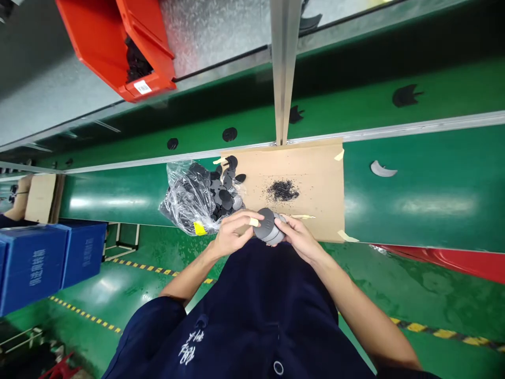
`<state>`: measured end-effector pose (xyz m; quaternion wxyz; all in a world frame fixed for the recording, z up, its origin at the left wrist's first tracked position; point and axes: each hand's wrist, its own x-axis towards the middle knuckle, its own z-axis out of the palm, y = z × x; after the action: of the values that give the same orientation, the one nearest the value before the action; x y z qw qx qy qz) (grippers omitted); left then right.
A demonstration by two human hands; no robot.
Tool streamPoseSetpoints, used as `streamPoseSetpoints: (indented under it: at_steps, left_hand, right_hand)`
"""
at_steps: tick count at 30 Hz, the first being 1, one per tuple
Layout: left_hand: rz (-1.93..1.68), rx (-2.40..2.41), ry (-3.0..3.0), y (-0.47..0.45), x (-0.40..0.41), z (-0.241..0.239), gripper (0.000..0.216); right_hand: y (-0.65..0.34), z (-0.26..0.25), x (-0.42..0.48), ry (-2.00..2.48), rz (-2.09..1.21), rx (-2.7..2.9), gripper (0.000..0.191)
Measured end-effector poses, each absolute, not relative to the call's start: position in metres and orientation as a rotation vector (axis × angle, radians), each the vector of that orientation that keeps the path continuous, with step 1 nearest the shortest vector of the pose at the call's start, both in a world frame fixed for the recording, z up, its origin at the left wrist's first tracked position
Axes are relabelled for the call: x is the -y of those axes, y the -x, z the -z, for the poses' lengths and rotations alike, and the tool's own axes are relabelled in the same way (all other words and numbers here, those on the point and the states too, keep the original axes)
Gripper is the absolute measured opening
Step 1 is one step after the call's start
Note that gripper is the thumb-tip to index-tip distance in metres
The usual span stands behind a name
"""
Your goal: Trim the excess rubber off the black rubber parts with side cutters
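Note:
Close to my body, at the near edge of the cardboard sheet [319,184], both my hands are closed around a stack of dark grey discs [266,225]. My left hand [235,231] has its fingers on the upper left of the stack; one finger wears a pale wrap. My right hand [300,238] grips the other side with the thumb on top. Left of the cardboard, a clear plastic bag [185,195] lies with its mouth to the right, and many loose discs [226,199] spill from it. A heap of small black bits [283,190] lies on the cardboard.
A red bin [145,52] with black pieces stands on the shelf at upper left. A metal post [283,73] rises behind the cardboard. Black pieces [229,134] lie on the green belt. A grey crescent piece [382,169] rests to the right. Blue boxes [39,263] are at left.

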<state>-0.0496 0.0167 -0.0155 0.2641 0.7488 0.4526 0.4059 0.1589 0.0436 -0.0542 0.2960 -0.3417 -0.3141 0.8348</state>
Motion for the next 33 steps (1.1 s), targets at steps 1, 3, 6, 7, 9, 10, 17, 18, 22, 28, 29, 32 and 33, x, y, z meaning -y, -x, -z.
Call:
streamPoseSetpoints:
  at_steps: [1, 3, 6, 7, 9, 10, 17, 18, 22, 28, 29, 32, 33]
  left_hand:
    - [-1.083, -1.201, -2.072, 0.047, -0.014, 0.013, 0.015]
    - [-1.065, -1.178, -2.13, 0.044, -0.012, 0.011, 0.015]
    - [-1.055, -1.173, -2.171, 0.043, -0.009, 0.012, 0.016]
    - [-1.055, -1.167, -2.18, 0.043, -0.008, 0.011, 0.017]
    - [-1.064, -1.159, -2.186, 0.043, -0.007, 0.01, 0.018]
    - [-1.072, -1.162, -2.185, 0.043, -0.006, 0.01, 0.018]
    - [-1.064, -1.191, -2.209, 0.041, -0.005, 0.01, 0.019]
    - [-1.073, -1.191, -2.219, 0.041, -0.005, 0.01, 0.019]
    - [-1.138, -1.19, -2.261, 0.039, -0.005, 0.009, 0.018]
    - [-1.138, -1.172, -2.272, 0.039, -0.006, 0.007, 0.018]
    - [-1.132, -1.169, -2.27, 0.04, -0.006, 0.007, 0.018]
    - [-1.115, -1.173, -2.266, 0.041, -0.006, 0.01, 0.019]
    - [-1.112, -1.171, -2.271, 0.041, -0.007, 0.011, 0.019]
  right_hand:
    - [-0.16, 0.051, -0.043, 0.889, -2.233, 0.834, 0.049]
    - [-0.164, 0.047, -0.042, 0.861, -2.251, 0.833, 0.048]
    - [-0.167, 0.044, -0.04, 0.843, -2.26, 0.821, 0.048]
    - [-0.168, 0.044, -0.039, 0.842, -2.26, 0.815, 0.049]
    - [-0.17, 0.043, -0.038, 0.837, -2.262, 0.817, 0.049]
    - [-0.171, 0.043, -0.038, 0.832, -2.263, 0.827, 0.049]
    - [-0.178, 0.037, -0.04, 0.8, -2.228, 0.931, 0.05]
    - [-0.179, 0.036, -0.04, 0.799, -2.222, 0.942, 0.051]
    - [-0.179, 0.033, -0.042, 0.799, -2.197, 0.968, 0.053]
    - [-0.175, 0.031, -0.044, 0.85, -2.157, 0.969, 0.054]
    - [-0.175, 0.031, -0.045, 0.858, -2.147, 0.97, 0.053]
    - [-0.174, 0.031, -0.044, 0.863, -2.136, 0.983, 0.053]
    - [-0.174, 0.031, -0.044, 0.861, -2.138, 0.985, 0.052]
